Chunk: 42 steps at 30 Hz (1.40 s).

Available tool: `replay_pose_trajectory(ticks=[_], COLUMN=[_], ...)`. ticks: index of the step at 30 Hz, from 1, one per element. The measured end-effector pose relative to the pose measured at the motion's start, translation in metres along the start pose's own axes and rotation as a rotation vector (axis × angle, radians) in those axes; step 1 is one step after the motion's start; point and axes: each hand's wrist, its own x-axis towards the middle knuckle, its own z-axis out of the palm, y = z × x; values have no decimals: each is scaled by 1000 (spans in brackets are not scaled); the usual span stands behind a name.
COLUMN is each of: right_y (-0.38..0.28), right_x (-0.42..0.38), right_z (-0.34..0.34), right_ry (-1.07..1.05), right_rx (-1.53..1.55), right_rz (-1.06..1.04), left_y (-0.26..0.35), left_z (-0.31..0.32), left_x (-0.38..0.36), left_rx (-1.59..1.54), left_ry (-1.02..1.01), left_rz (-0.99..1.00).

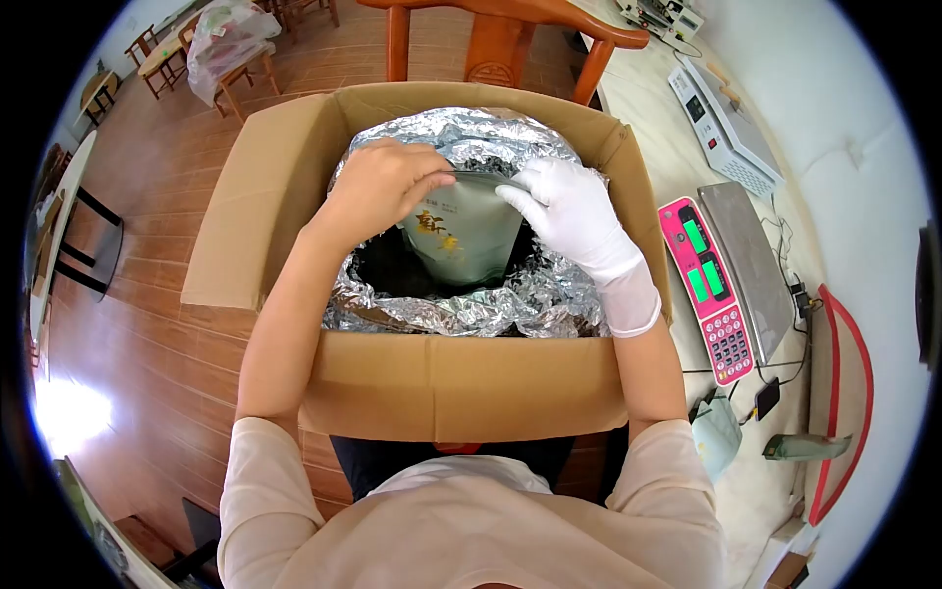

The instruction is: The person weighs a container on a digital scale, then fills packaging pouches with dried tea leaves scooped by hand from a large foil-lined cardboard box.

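Note:
A pale green pouch (466, 231) with gold characters stands upright over a foil-lined cardboard box (471, 373). Bare, my left hand (388, 185) pinches the pouch's top left corner. My right hand (567, 211), in a white glove, grips the top right corner between thumb and fingers. Crumpled silver foil (471, 316) rings the inside of the box, and dark loose leaves (388, 270) lie within it around the pouch's lower part. The pouch's top edge is stretched between both hands; whether its mouth is open cannot be made out.
On the counter at the right are a pink scale (706, 285) with a grey plate, a white device (724, 128), a light green pouch (716, 432) and a small green packet (807, 448). A wooden chair (500, 44) stands behind the box.

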Motion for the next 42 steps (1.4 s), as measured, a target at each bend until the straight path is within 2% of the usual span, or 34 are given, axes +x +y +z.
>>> replay_pose_trajectory(ticks=[2,4,5,7,9,11,12,13,14,15,16,17,18,19,20,21,22,23,24,25,26,27,30,32,33,35,36,38,42], right_y=[-1,3,3,4,6,5,4,2,3,7,13,18,15,0,-8,-16,-25,-37,-73,-95,-117,-121,-154,-161,-160,-148,-140,-117,-64], right_x=[0,0,0,-2,-5,-11,-13,-20,-28,-38,-50,-64,-76,-91,-109,-132,-155,-178,-216,-235,-255,-258,-327,-385,-408,-453,-476,-523,-602], right_z=[-2,-4,-7,-16,-20,-29,-31,-37,-49,-65,-86,-108,-133,-166,-193,-217,-240,-265,-329,-347,-365,-347,-401,-434,-440,-446,-449,-455,-449], right_ry=[-7,90,86,229,298,302,376,422,502,590,708,824,973,1022,1063,1134,1192,1241,811,840,868,1319,1253,976,987,754,765,665,720], right_rx=[5,-28,-31,15,50,110,65,158,164,157,186,211,134,175,105,125,-4,-125,186,68,-48,-633,-794,-1064,-1064,-1384,-1372,-1494,-1572], right_rz=[15,-42,-52,60,59,248,186,324,420,518,582,640,652,711,705,658,630,587,624,666,713,733,879,1265,1269,1448,1451,1615,1677], left_y=[0,-7,-16,-27,-31,-35,-43,-47,-38,-23,-10,-1,2,-19,-30,-35,-49,-49,-49,-49,-45,-46,-44,-53,-59,-72,-74,-73,-75], left_z=[-3,-7,-11,-18,-20,-21,-19,-18,-25,-33,-33,-33,-29,-5,6,20,24,29,28,30,29,40,47,57,62,69,71,69,69], left_x=[1,1,1,-1,-2,-5,-9,-6,-3,-2,3,4,5,1,-2,-3,-4,-4,-3,-3,-2,-4,-7,-12,-13,-18,-19,-20,-28], left_rx=[-12,-24,-10,9,-62,-154,-176,-210,-311,-421,-309,-222,-110,-246,-336,-426,-430,-429,-401,-386,-327,-317,-277,-424,-419,-415,-404,-386,-339], left_ry=[4,12,57,115,233,217,308,391,403,394,393,306,183,159,74,91,-17,12,-73,-95,-157,-76,-186,-266,-266,-254,-250,-263,-292], left_rz=[-3,-9,-32,-55,-39,-72,-103,-114,-288,-458,-507,-438,-281,-239,-224,-245,-291,-227,-318,-258,-299,-193,-219,-315,-306,-341,-349,-367,-373])
